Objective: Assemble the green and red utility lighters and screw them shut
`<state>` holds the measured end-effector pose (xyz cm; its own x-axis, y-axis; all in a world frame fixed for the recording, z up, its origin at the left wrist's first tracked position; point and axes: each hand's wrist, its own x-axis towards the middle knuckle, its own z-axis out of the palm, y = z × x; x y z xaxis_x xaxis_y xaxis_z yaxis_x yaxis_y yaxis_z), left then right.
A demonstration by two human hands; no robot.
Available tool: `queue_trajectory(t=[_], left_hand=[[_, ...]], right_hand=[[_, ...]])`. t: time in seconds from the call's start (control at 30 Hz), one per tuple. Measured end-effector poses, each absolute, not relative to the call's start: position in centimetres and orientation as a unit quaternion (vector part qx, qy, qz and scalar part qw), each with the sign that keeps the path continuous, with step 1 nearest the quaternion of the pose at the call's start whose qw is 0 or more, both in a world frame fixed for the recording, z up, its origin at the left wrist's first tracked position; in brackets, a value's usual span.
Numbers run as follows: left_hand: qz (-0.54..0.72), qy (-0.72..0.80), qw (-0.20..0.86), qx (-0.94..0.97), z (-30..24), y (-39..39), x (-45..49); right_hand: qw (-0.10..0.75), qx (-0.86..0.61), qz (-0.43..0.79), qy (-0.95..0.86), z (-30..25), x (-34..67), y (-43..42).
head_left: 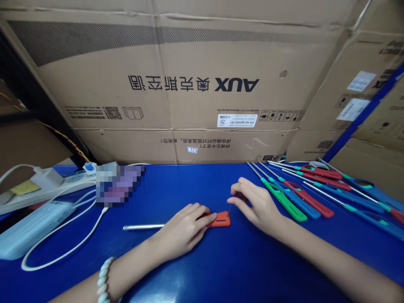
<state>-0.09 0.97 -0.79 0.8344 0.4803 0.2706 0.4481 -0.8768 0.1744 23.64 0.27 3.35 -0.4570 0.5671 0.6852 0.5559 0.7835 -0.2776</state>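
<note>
A red long-nosed lighter point(223, 219) lies on its side on the blue tabletop, its metal tube pointing left. My left hand point(186, 227) is closed over its handle and presses it down, hiding the trigger area. The handle's slotted end sticks out to the right of my fingers. My right hand point(255, 206) is raised just right of that end, thumb and fingers pinched on a thin dark pin-like tool point(230, 209). The tool's tip meets the handle near its end corner; most of its upper part is hidden in my fingers.
Several more lighters, among them a green one point(284, 201), lie side by side at the right. A phone point(124, 183), a power strip point(71, 181), a light blue power bank point(41, 229) and white cables occupy the left. A large cardboard sheet point(189, 50) stands behind the table.
</note>
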Motion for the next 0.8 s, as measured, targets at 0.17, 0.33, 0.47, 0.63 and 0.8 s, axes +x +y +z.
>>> queue_trajectory(t=[0.17, 0.33, 0.47, 0.63, 0.8], left_hand=[[0.161, 0.243, 0.057, 0.955, -0.8, 1.0, -0.1], [0.158, 0.243, 0.055, 0.955, -0.9, 0.9, -0.1], [0.164, 0.241, 0.053, 0.955, -1.0, 0.9, -0.2], [0.163, 0.24, 0.058, 0.955, -0.9, 1.0, -0.1], [0.171, 0.237, 0.052, 0.955, -0.9, 1.0, -0.2]], right_hand=[[0.36, -0.303, 0.149, -0.87, 4.7, 23.7, -0.2], [0.38, -0.311, 0.064, -0.869, 3.8, 23.6, 0.0], [0.374, -0.326, 0.061, -0.866, 3.7, 23.5, -0.1], [0.363, -0.302, 0.194, -0.86, 4.6, 23.9, 0.2], [0.379, -0.315, 0.056, -0.868, 3.7, 23.9, 0.3]])
